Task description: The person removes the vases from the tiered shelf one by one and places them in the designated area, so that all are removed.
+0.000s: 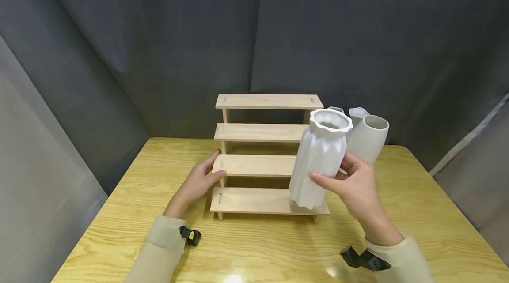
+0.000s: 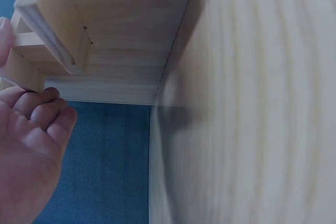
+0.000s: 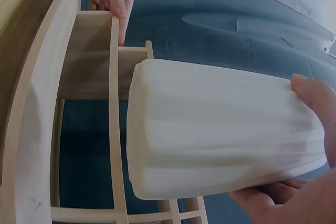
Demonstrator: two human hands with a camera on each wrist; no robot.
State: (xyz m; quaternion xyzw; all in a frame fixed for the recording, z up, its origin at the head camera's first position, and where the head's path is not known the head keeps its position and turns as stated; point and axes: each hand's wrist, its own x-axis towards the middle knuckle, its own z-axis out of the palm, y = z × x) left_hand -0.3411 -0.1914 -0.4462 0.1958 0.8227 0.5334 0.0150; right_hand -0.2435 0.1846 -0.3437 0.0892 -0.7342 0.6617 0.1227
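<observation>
A four-tier wooden step shelf point(image 1: 258, 166) stands on the yellow wooden table point(image 1: 278, 247). My left hand point(image 1: 199, 181) holds the left end of its second tier from the bottom, thumb on the front edge and fingers behind. The left wrist view shows that hand point(image 2: 31, 145) with curled fingers against the shelf point(image 2: 105, 35). My right hand point(image 1: 354, 181) grips a white fluted vase point(image 1: 318, 159), slightly tilted, its base just over the right end of the lowest tier. In the right wrist view the vase point(image 3: 220, 129) fills the frame between my thumb and fingers point(image 3: 294, 203), with the shelf slats point(image 3: 118, 129) behind.
Two more white vases point(image 1: 367, 139) stand behind the held one, right of the shelf. Dark curtains close off the back and sides. A black strap device point(image 1: 190, 235) sits on each wrist. Bare tabletop point(image 2: 252, 103) lies in front of the shelf.
</observation>
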